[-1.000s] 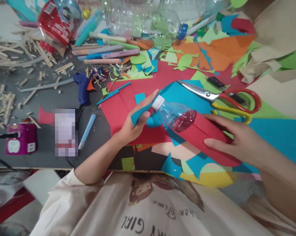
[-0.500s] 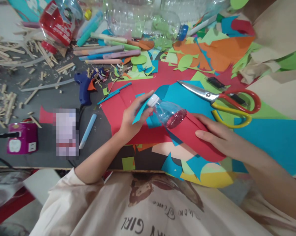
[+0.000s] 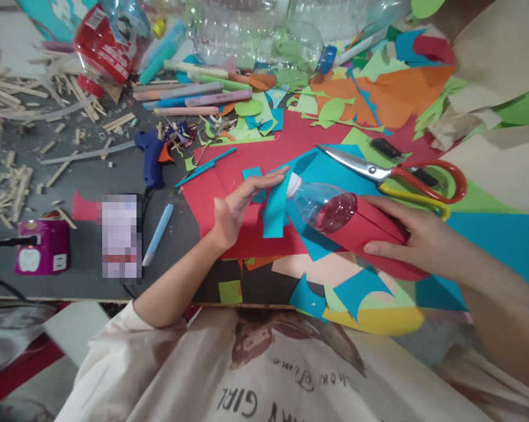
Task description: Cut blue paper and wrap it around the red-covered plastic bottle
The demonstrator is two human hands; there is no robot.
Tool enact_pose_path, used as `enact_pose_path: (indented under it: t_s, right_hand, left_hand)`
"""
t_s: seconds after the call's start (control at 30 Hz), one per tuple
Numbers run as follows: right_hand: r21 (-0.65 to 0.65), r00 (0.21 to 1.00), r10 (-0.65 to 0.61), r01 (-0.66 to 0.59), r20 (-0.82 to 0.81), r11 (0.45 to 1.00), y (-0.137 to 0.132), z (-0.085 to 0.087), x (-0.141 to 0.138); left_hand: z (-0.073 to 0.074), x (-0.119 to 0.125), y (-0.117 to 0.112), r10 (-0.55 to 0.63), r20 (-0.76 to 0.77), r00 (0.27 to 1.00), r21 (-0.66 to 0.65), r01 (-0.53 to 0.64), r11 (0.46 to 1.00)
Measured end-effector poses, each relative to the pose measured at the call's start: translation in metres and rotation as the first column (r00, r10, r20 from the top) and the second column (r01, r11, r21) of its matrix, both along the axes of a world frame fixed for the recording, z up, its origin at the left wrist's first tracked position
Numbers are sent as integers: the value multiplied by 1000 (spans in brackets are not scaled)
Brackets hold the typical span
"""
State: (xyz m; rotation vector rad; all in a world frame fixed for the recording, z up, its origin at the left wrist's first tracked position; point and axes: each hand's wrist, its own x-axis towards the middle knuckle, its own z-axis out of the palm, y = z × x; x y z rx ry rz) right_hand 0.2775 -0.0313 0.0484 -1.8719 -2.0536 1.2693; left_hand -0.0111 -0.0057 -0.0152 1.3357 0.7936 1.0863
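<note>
A clear plastic bottle (image 3: 319,204) with a white cap lies tilted over the paper, its lower part wrapped in red paper (image 3: 370,234). My right hand (image 3: 416,243) is closed around the red-wrapped part. My left hand (image 3: 242,202) is stretched out flat beside the bottle's cap, fingers extended. A blue paper strip (image 3: 274,212) hangs at the left fingertips next to the cap; I cannot tell whether the hand grips it.
Scissors (image 3: 396,173) with red and yellow handles lie just behind the bottle. A blue glue gun (image 3: 152,155), a light blue pen (image 3: 157,233), markers (image 3: 194,97), empty bottles (image 3: 264,35), wood sticks (image 3: 13,176) and a purple box (image 3: 42,255) crowd the table among coloured paper scraps.
My left hand has opened out flat and the blue strip now hangs down beside the cap. The bottle and my right hand shifted slightly right.
</note>
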Motion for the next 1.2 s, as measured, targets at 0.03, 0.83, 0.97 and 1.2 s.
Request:
enact_pose_path:
  t_s: [0.03,0.83,0.97,1.2]
  right_hand:
    - [-1,1000,8,-8,3,1000,0,0,3]
    - [347,909,315,-398,272,849,3,4,-2]
    - [402,891,358,-446,277,800,6,4,-3]
    - [402,869,394,-490,300,774,10,10,-6]
  left_hand:
    - [1,0,1,-19,17,1000,-2,19,1000]
    - [27,-14,8,-34,-559,828,312,249,917]
    - [26,-17,8,-43,-538,842,328,256,909]
    - [25,-21,9,-60,-526,848,308,256,916]
